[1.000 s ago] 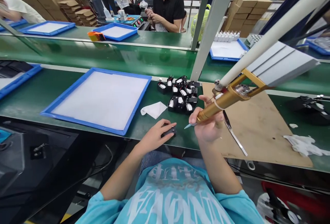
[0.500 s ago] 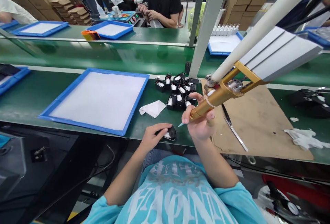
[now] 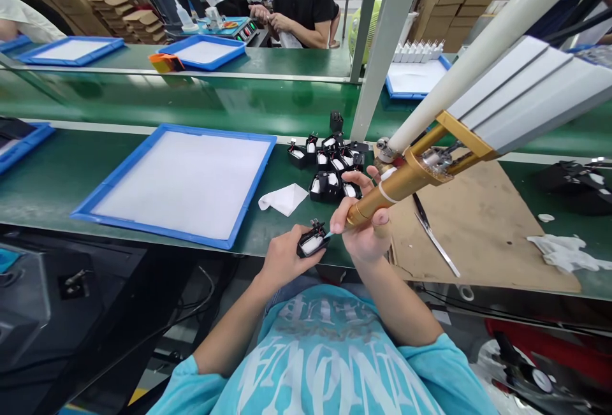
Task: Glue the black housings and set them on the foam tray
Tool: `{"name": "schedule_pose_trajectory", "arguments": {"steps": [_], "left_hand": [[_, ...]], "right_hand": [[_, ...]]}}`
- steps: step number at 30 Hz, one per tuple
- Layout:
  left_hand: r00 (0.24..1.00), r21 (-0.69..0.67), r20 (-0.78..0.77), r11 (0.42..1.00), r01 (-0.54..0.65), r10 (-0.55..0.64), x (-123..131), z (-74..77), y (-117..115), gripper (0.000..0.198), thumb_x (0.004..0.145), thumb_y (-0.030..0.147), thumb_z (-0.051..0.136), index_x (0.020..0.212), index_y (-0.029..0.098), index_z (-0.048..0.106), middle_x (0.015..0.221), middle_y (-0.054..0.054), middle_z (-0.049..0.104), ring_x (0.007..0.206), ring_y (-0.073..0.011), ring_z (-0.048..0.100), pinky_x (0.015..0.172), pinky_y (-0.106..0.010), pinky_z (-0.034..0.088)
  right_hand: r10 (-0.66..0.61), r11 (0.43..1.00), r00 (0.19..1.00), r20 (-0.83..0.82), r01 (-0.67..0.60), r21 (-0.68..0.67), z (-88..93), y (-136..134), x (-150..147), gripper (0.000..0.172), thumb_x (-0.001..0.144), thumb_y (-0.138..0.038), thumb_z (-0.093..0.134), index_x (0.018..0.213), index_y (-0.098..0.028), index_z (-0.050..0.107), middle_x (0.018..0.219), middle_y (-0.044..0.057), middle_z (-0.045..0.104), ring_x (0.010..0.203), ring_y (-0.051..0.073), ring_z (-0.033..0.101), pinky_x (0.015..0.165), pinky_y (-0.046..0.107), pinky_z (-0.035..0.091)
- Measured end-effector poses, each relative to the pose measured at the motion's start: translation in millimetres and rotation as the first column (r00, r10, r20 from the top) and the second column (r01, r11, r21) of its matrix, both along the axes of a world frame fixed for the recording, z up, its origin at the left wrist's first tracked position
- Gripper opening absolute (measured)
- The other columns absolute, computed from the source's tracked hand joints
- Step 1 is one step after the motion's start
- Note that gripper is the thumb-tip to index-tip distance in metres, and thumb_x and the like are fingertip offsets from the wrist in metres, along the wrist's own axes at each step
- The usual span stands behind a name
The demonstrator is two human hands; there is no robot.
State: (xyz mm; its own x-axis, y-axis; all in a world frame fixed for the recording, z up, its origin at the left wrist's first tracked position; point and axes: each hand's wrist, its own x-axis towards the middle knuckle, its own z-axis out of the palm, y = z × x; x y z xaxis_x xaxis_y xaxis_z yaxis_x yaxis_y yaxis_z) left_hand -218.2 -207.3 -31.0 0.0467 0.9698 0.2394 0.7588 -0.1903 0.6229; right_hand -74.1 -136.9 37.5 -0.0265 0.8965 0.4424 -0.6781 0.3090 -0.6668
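Note:
My left hand [image 3: 282, 255] grips a small black plastic housing [image 3: 312, 245] by its sides near the bench's front edge. A white piece sits inside it, and thin prongs stick out at its top. My right hand [image 3: 364, 241] is wrapped round a gold-coloured dispensing gun [image 3: 401, 187], which hangs on an arm from the upper right. The gun's pale blue nozzle [image 3: 329, 234] points down left at the housing's right edge; whether it touches is too small to tell. Behind, a cluster of similar black housings [image 3: 326, 187] stands close to my right fingers.
A blue-rimmed white tray [image 3: 246, 201] lies to the left, with a white cloth [image 3: 284, 199] beside it. On the right, tweezers [image 3: 438, 244] rest on a brown board [image 3: 497, 236]. A metal post [image 3: 382, 45] rises behind the housings. Across the bench sits another person [image 3: 306, 4].
My left hand has turned the black housing so its open side with the white piece shows. The gun's nozzle has moved slightly left, up to the housing's edge.

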Motion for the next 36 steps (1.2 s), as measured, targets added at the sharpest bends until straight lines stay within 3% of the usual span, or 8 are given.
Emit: {"name": "schedule_pose_trajectory", "arguments": {"steps": [6,13,21,25,30,36], "left_hand": [[1.0,0.042,0.024,0.999,-0.009,0.008,2,7.6,-3,0.031,0.077,0.04,0.069,0.097,0.023,0.052,0.08,0.0,0.071,0.067,-0.0179,0.069,0.058,-0.025,0.05],[0.998,0.071,0.039,0.997,-0.043,0.04,4,4.2,-5,0.033,0.076,0.037,0.07,0.098,0.022,0.051,0.081,0.0,0.072,0.066,-0.0176,0.07,0.058,-0.024,0.05],[0.994,0.115,0.06,0.988,-0.099,0.092,12,-5.6,1,0.032,0.076,0.037,0.07,0.099,0.021,0.054,0.082,-0.001,0.073,0.07,-0.0186,0.071,0.058,-0.025,0.051],[0.989,0.229,0.131,0.968,-0.104,0.075,19,-8.4,5,0.034,0.074,0.033,0.073,0.1,0.021,0.055,0.082,0.0,0.072,0.068,-0.0165,0.07,0.058,-0.023,0.051],[0.984,0.347,0.174,0.933,-0.098,0.039,23,-7.1,7,0.037,0.074,0.031,0.073,0.105,0.02,0.055,0.088,-0.002,0.072,0.072,-0.0169,0.071,0.062,-0.024,0.053],[0.999,0.269,0.051,0.963,-0.005,-0.009,12,-7.2,8,0.036,0.079,0.032,0.069,0.112,0.02,0.06,0.093,-0.004,0.072,0.082,-0.0195,0.07,0.072,-0.028,0.054]], "right_hand": [[0.002,0.999,1.0,-0.014,-0.001,0.04,0.0,1,0,0.028,0.085,-0.052,0.056,0.093,-0.025,0.056,0.108,0.002,0.062,0.038,0.005,0.055,0.03,0.022,0.041],[-0.001,1.0,0.999,-0.048,0.002,0.015,6.5,-1,-2,0.047,0.08,-0.059,0.057,0.116,-0.028,0.053,0.115,0.005,0.063,0.039,0.008,0.058,0.028,0.024,0.042],[0.031,0.999,0.997,-0.074,-0.029,0.026,11.0,-4,-15,0.04,0.082,-0.057,0.055,0.112,-0.031,0.052,0.113,0.003,0.064,0.04,0.009,0.059,0.03,0.025,0.046],[0.087,0.996,0.994,-0.068,-0.086,0.006,10.4,-6,-21,0.043,0.081,-0.06,0.056,0.112,-0.031,0.049,0.115,0.005,0.063,0.041,0.009,0.059,0.03,0.025,0.045],[0.133,0.991,0.989,-0.06,-0.132,0.033,10.2,-7,-20,0.034,0.083,-0.059,0.053,0.094,-0.027,0.052,0.112,0.004,0.063,0.039,0.008,0.058,0.031,0.025,0.045],[0.072,0.997,0.995,-0.073,-0.072,0.006,10.4,-5,-21,0.05,0.079,-0.069,0.048,0.116,-0.034,0.046,0.119,0.004,0.063,0.04,0.009,0.057,0.028,0.026,0.044]]}}
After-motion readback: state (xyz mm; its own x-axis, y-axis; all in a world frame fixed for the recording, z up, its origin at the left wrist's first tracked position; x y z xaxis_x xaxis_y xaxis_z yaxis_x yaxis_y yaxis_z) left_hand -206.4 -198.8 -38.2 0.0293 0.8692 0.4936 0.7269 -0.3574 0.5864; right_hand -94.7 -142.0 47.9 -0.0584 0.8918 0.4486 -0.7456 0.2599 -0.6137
